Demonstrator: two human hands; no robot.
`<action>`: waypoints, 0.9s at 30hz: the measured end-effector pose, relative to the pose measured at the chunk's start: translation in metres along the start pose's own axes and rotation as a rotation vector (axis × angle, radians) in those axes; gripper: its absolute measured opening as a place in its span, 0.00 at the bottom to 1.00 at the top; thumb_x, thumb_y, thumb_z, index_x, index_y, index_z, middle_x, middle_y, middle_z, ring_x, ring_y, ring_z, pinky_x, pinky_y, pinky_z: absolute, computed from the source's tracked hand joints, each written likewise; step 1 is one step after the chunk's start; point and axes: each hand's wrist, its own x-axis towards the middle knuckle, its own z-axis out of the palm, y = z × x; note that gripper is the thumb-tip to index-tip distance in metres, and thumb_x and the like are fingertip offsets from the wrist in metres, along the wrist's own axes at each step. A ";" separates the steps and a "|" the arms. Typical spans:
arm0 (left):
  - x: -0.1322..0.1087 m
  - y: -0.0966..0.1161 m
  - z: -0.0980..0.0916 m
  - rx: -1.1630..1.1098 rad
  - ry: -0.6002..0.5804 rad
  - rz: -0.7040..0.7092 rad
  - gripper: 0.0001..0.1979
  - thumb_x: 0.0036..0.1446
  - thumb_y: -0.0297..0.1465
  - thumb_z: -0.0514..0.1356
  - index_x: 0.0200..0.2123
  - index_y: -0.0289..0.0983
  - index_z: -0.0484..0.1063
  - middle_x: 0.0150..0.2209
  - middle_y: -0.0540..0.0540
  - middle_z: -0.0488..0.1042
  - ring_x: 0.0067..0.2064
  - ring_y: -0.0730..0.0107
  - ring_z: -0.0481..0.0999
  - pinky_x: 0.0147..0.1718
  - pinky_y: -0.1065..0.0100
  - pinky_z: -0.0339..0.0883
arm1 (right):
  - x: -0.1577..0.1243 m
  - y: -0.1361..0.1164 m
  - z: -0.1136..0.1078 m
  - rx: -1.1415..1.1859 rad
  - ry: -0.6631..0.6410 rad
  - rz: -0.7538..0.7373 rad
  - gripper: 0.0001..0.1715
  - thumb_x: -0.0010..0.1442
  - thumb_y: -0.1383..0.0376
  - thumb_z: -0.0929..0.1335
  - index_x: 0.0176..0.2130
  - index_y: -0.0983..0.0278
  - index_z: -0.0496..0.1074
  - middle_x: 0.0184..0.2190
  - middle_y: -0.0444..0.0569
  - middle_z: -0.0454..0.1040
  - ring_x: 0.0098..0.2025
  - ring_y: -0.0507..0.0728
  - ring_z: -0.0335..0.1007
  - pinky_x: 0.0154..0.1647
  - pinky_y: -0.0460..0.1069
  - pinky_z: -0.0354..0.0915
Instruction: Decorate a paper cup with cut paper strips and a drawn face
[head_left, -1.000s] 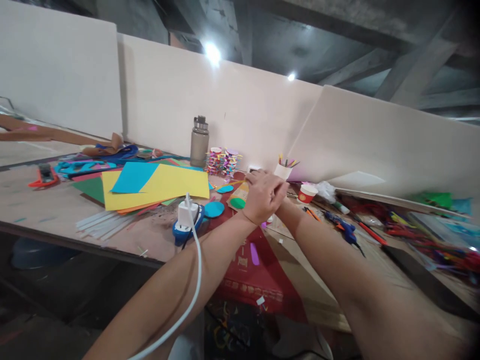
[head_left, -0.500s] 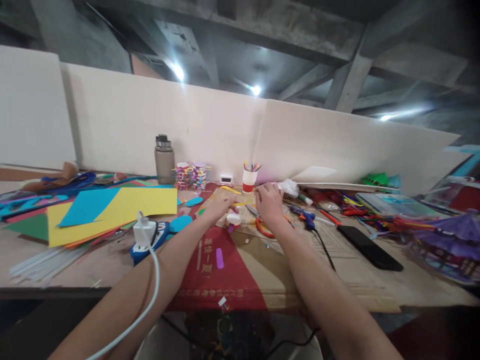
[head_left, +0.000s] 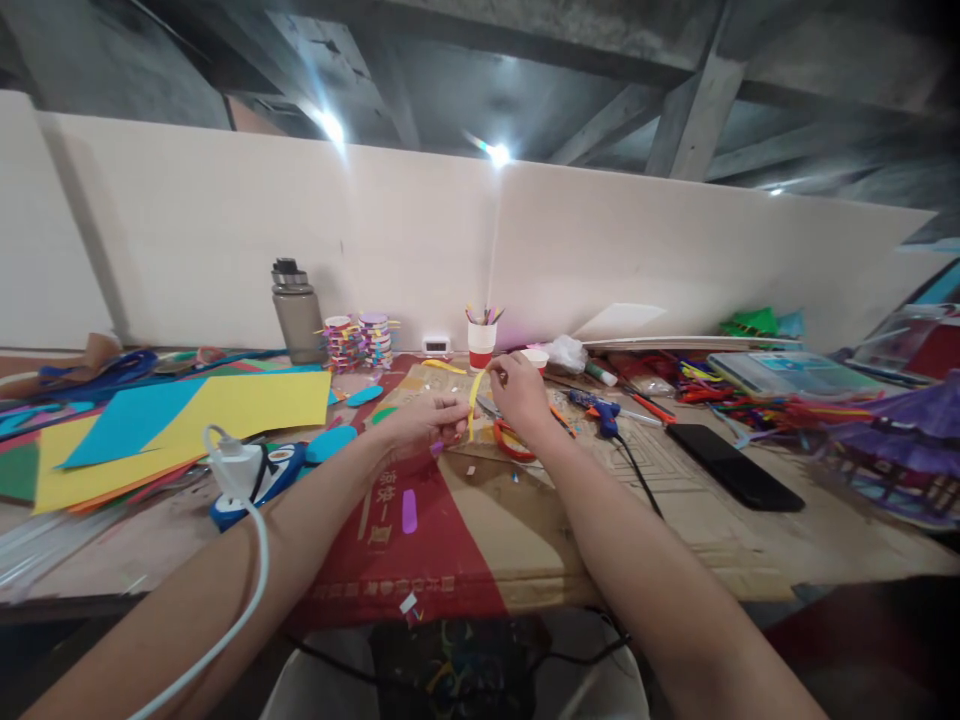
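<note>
A narrow yellow paper strip [head_left: 475,403] stands upright between my hands above the cardboard. My right hand [head_left: 519,398] is closed, pinching its upper end between thumb and fingertips. My left hand [head_left: 433,415] is closed too, its thumb and fingers meeting the strip's lower part. Scissors with orange handles [head_left: 514,441] lie just beneath my right hand, their blades partly covered. A purple scrap [head_left: 437,448] peeks out below my left fingers; what it belongs to is hidden. Another yellow strip [head_left: 444,366] lies flat behind my left hand.
At the back are a red-and-white cup with coloured sticks [head_left: 481,345], two decorated cups [head_left: 358,343] and a bottle [head_left: 295,312]. Left are coloured sheets [head_left: 255,402] and a power strip [head_left: 259,483], its white cable crossing my left forearm. A glue gun [head_left: 604,415] and phone [head_left: 733,467] lie right.
The yellow strip has been raised from lying flat to upright between my hands. The small white piece by my left hand is no longer visible. The view has shifted right.
</note>
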 end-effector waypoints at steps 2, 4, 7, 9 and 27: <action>0.002 -0.001 0.000 -0.053 0.039 0.009 0.22 0.40 0.45 0.73 0.27 0.33 0.73 0.23 0.50 0.69 0.23 0.80 0.60 0.23 0.74 0.55 | -0.001 0.001 0.004 0.050 -0.004 0.019 0.12 0.61 0.71 0.62 0.38 0.64 0.75 0.39 0.53 0.73 0.40 0.58 0.68 0.46 0.51 0.64; 0.004 0.000 -0.001 -0.120 0.075 0.001 0.22 0.43 0.47 0.71 0.27 0.33 0.73 0.26 0.48 0.71 0.24 0.80 0.61 0.23 0.74 0.57 | -0.002 0.001 0.006 0.063 -0.005 0.016 0.13 0.61 0.71 0.62 0.37 0.64 0.75 0.38 0.53 0.73 0.40 0.58 0.68 0.46 0.51 0.64; 0.004 0.001 0.000 -0.157 0.095 -0.002 0.24 0.45 0.50 0.69 0.26 0.32 0.72 0.28 0.46 0.72 0.23 0.82 0.60 0.21 0.75 0.55 | -0.004 0.001 0.008 0.066 0.004 -0.002 0.13 0.61 0.71 0.62 0.37 0.65 0.76 0.39 0.54 0.73 0.40 0.58 0.69 0.45 0.51 0.64; 0.003 0.002 0.001 -0.135 0.075 0.018 0.24 0.42 0.47 0.71 0.26 0.32 0.72 0.26 0.48 0.71 0.22 0.83 0.58 0.20 0.76 0.51 | -0.005 0.000 0.008 0.082 0.017 -0.005 0.13 0.60 0.71 0.62 0.37 0.64 0.76 0.39 0.54 0.74 0.39 0.57 0.69 0.44 0.51 0.64; 0.010 -0.007 -0.001 -0.003 0.304 0.131 0.27 0.29 0.45 0.75 0.22 0.34 0.67 0.21 0.55 0.63 0.22 0.83 0.58 0.22 0.74 0.50 | -0.009 -0.009 0.013 0.745 -0.201 0.338 0.12 0.48 0.57 0.69 0.29 0.63 0.75 0.26 0.44 0.75 0.27 0.52 0.64 0.30 0.48 0.60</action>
